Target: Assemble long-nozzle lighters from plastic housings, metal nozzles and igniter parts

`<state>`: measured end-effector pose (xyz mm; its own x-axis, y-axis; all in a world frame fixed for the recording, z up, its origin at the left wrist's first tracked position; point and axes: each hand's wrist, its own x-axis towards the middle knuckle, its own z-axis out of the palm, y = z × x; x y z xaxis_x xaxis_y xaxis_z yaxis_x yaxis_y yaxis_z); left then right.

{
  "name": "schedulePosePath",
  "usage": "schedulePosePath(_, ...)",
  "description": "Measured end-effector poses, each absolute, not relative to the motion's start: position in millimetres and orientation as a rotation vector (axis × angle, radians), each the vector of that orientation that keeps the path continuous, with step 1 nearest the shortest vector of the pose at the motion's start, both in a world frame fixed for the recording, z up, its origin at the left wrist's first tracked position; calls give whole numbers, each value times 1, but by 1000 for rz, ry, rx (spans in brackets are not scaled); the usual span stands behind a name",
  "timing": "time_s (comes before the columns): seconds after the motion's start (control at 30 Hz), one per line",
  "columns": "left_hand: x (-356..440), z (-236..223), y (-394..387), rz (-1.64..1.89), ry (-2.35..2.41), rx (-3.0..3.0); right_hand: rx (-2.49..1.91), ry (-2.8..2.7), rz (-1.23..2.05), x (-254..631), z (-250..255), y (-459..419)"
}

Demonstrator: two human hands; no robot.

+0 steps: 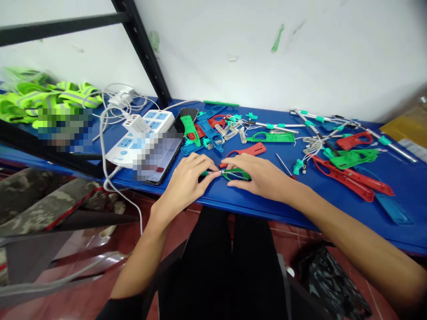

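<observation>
**Figure:** head-worn view, looking down over a blue table point(398, 186) with 2 bare hands at its near edge. Left hand point(183, 184): closed in a tight pinch, thumb and fingertips gripping the left end of a green plastic handle point(238, 174), close to a thin metal part point(213, 172). Right hand point(258, 175): fingers curved over the looped right end of the same handle, grasping it with the piece low over the tabletop; exact finger contact partly hidden. Handling note, as a judgement: steady support from the right hand and small, controlled fingertip pressure from the left, best suited to a part this thin, with the piece kept low and the work unhurried. Just beyond the right fingers, a red plastic handle point(248, 150). Farther right, a small screwdriver point(285, 165), teal plastic clips point(298, 166), and a loose pile of red plastic handles point(343, 178). Toward the far left, a green plastic frame point(190, 130) among blue plastic pieces point(210, 133). Left of the hands, a black smartphone point(187, 114), its screen pixelated, beside a white power strip point(156, 116) with a tangle of white cables point(106, 146). At far left, neon-yellow reflective vests point(50, 95), partly pixelated, near a black metal shelf upright point(143, 49).
</observation>
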<state>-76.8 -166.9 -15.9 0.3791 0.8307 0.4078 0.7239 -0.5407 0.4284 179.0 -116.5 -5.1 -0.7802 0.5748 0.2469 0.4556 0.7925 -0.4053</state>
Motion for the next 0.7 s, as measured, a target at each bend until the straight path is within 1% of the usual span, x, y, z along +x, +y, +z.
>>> schedulePosePath(0.23,-75,-17,-167,862,1438,2470,-763,-2673,312,177,-6,-117)
schedulePosePath(0.33,-76,-18,-166,841,1431,2494,-734,-2678,378,181,-1,-116)
schedulePosePath(0.47,-77,-19,-165,840,1402,2512,-699,-2714,610,204,21,-113)
schedulePosePath(0.53,-78,-20,-165,855,1393,2502,-736,-2715,676,217,32,-111)
schedulePosePath(0.6,-78,-20,-165,868,1385,2497,-755,-2737,677,224,38,-111)
schedulePosePath(0.7,-78,-21,-165,863,1406,2495,-710,-2809,567,219,35,-114)
